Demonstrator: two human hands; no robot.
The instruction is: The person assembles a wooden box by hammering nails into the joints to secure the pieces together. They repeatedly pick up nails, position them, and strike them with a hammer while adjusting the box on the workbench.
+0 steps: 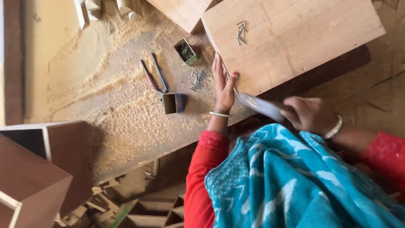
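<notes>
Left hand (223, 86): fingers extended and held together, palm down, thumb tucked alongside; wrist straight, forearm in a red sleeve rising from below. Right hand (310, 114): fingers curled in a closed grip, blurred; wrist bent, forearm in a red sleeve entering from the right.

Tool (263, 107) beside right hand (310, 114) fingers was motion-blurred, kind unclear; grip hidden. Plywood board (291, 42) beyond left hand (223, 84) fingertips ran off top edge.

Warm daylight, soft shadows, motion blur
</notes>
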